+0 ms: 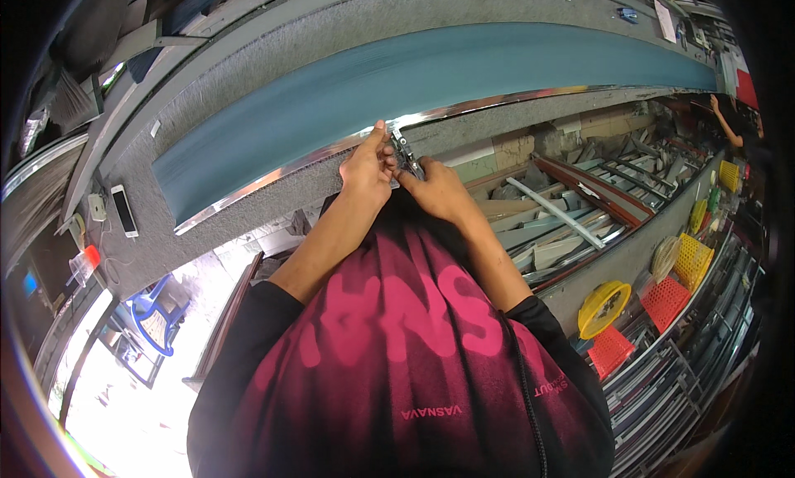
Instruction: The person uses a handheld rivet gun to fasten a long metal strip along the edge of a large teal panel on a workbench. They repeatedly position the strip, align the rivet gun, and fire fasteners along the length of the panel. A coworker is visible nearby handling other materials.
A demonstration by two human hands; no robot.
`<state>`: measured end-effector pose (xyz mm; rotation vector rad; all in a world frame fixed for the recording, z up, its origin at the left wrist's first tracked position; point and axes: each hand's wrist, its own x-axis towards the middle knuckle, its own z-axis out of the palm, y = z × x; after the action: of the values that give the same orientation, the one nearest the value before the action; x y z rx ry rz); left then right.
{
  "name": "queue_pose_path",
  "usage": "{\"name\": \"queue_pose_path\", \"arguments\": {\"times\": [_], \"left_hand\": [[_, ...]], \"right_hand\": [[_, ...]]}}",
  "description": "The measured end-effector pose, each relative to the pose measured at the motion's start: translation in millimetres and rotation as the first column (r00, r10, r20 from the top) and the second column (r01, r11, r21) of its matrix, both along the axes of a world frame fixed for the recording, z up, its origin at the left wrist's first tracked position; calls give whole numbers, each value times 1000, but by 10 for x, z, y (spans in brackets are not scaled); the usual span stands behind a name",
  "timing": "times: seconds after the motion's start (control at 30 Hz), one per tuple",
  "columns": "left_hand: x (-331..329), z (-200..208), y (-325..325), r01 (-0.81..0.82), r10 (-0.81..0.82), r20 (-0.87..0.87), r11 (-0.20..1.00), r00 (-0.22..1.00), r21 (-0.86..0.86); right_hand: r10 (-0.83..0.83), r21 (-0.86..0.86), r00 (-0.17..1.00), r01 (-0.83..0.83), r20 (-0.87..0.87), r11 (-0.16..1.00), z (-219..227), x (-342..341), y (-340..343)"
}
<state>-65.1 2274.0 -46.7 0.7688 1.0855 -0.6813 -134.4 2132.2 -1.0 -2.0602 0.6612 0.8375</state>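
Head view, clock face read from centre.

Metal hand tool (404, 149): at 12 o'clock, beside near edge of panel; clasped at lower end by right hand (436, 188) from 1 o'clock, likely for a steady hold.
Left hand (364, 176): at 11 o'clock, close against tool, thumb raised, fingers curled; cannot tell whether pinching anything.
Long blue panel (431, 72): spanning 10 to 2 o'clock, shiny along near edge; laid flat on grey bench (464, 4), presumably for full support.
White phone (124, 210): at 9 o'clock, perhaps placed aside for safety.
Loose bars (555, 213): at 3 o'clock, apparently heaped for storage.
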Motion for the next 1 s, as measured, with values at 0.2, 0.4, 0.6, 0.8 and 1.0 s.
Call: {"name": "queue_pose_path", "arguments": {"times": [0.2, 0.4, 0.6, 0.8, 1.0], "left_hand": [[-44, 165, -64, -34, 31, 31, 994, 999, 101], [-198, 246, -47, 29, -47, 126, 989, 991, 144], [-275, 221, -3, 81, -111, 180, 983, 977, 167], [-307, 235, 9, 73, -105, 254, 988, 961, 134], [-331, 234, 42, 58, -64, 339, 998, 939, 29]], "right_hand": [[-30, 11, 1000, 30, 1, 999, 143, 85, 17], [-100, 64, 995, 101, -12, 993, 180, 30, 3], [-178, 169, 984, 180, -25, 969, 13, -26, -51], [-142, 111, 990, 140, 10, 984, 102, 69, -36], [-141, 19, 982, 140, 123, 990, 198, 77, 121]]}}
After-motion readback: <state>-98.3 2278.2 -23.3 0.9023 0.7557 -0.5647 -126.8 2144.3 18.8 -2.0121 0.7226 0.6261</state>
